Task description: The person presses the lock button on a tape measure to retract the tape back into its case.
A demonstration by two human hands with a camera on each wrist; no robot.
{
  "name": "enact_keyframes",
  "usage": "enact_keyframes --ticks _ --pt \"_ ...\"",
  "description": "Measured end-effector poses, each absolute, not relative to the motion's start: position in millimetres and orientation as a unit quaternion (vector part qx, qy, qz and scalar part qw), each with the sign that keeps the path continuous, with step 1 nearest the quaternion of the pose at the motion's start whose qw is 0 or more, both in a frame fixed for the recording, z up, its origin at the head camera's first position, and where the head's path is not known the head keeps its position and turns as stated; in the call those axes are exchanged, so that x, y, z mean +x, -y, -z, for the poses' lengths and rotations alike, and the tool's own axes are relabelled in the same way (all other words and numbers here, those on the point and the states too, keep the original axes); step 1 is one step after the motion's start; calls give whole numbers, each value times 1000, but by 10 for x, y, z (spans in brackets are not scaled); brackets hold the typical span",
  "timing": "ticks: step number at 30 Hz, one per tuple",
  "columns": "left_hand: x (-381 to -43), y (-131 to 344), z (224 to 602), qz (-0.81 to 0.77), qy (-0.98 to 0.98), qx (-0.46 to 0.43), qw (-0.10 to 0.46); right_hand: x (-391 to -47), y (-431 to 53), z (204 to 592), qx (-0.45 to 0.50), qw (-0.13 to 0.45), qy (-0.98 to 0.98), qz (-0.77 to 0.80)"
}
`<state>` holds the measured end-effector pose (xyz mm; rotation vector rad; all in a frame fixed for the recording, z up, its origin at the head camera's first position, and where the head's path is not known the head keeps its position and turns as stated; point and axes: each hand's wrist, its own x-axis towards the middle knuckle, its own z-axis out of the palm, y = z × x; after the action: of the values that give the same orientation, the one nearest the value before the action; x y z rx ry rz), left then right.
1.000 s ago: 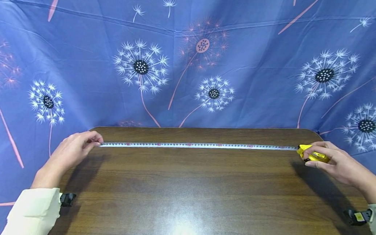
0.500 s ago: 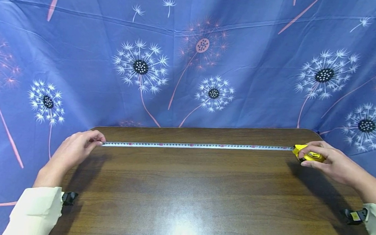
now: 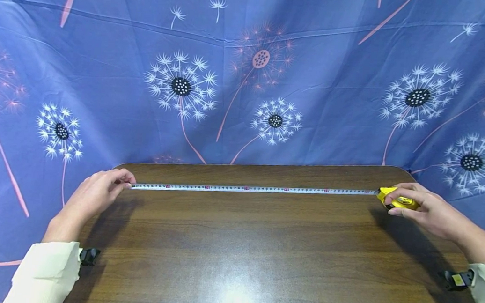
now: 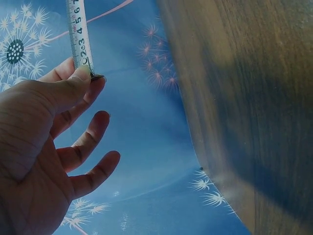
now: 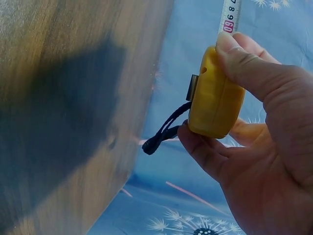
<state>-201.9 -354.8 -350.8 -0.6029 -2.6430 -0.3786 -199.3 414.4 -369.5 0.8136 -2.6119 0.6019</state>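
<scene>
A tape measure with a yellow case is held in my right hand at the right of the head view. Its white blade stretches straight leftward across the far part of the table. At the blade's tip, my left hand pinches the metal end hook between thumb and forefinger; the other fingers are spread loosely. In the right wrist view, thumb and fingers grip the case, a black wrist strap hangs from it, and the red 60 mark shows just outside the case mouth.
Under the tape lies a brown wood-grain table with rounded far corners. Behind it hangs a blue cloth printed with dandelions, right at the table's far edge. A bright glare spot marks the table's near middle.
Between one second and half a second ago, the right hand and case shifted slightly left, and the left hand slightly right. Since then both hands have stayed nearly still.
</scene>
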Motion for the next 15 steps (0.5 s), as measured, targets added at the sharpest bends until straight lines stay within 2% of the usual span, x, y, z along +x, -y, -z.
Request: enact_keyframes --ticks 15 --pt "-2026 3576 3539 138 949 -209 191 -1958 -4127 3667 271 169 922 -217"
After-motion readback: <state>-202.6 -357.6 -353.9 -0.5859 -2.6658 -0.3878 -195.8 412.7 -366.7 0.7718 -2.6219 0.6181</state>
